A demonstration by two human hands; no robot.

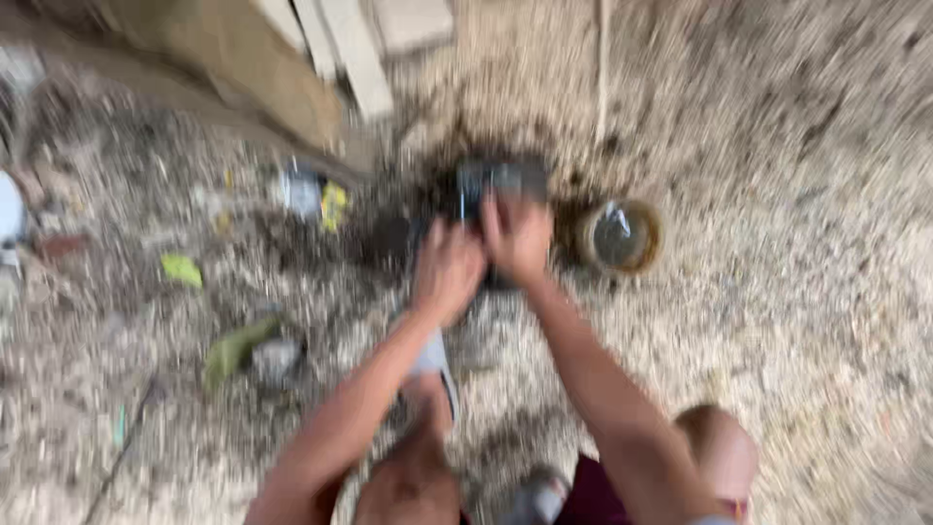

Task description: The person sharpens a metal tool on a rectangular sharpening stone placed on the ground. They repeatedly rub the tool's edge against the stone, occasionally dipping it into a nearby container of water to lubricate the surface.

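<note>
Gripping a dark, blocky object (501, 190) on the gravel ground (797, 292), both hands are seen pressed together over its near edge. The left hand (447, 270) is curled over the lower left side, the right hand (518, 236) clamped on top, fingers closed around it. The picture is blurred, so its exact kind cannot be told. It is judged rigid and fairly heavy, possibly dirty and slick; its sides look the safest place to be held. A round tin of liquid (620, 235) sits just beside it.
</note>
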